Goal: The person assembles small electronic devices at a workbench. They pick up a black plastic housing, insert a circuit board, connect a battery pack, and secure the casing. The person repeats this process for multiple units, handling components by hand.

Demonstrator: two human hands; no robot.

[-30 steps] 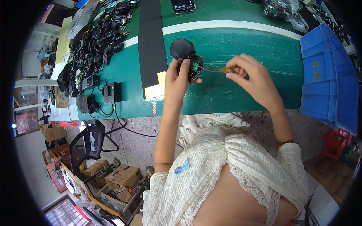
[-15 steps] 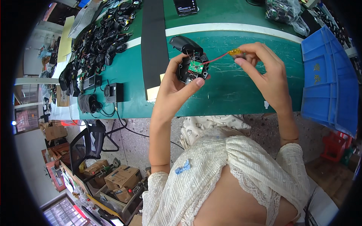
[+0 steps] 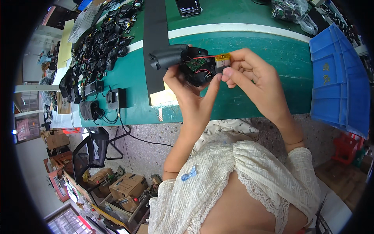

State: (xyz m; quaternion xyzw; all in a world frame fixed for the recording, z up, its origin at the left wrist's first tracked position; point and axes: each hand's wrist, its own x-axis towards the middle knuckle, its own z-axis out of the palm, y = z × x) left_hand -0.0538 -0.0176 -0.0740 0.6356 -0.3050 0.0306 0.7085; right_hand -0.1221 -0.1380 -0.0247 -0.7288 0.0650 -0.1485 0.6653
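My left hand (image 3: pixel 191 95) grips an opened black plastic housing (image 3: pixel 200 78), its inside turned up. A green circuit board (image 3: pixel 198 63) with thin red wires sits within it. The other black shell part (image 3: pixel 165 57) hangs off to the left, tilted out over the dark mat. Between the thumb and fingers of my right hand (image 3: pixel 249 74) is a small silver battery pack (image 3: pixel 223 63) with yellow tape along its top. A red wire (image 3: pixel 206 57) runs from the pack into the housing. Both hands are close together above the green table.
A heap of black device parts (image 3: pixel 105 46) covers the table's left side. A black power adapter (image 3: pixel 116 98) with cables lies nearer. A phone (image 3: pixel 188 7) lies at the back, a bag of parts (image 3: pixel 290 13) at the back right. A blue bin (image 3: pixel 339 82) stands at the right.
My right hand has brought the battery pack left to the housing's edge, slackening the stretched wire. My left hand has turned the housing, and the other shell part now swings out to the left.
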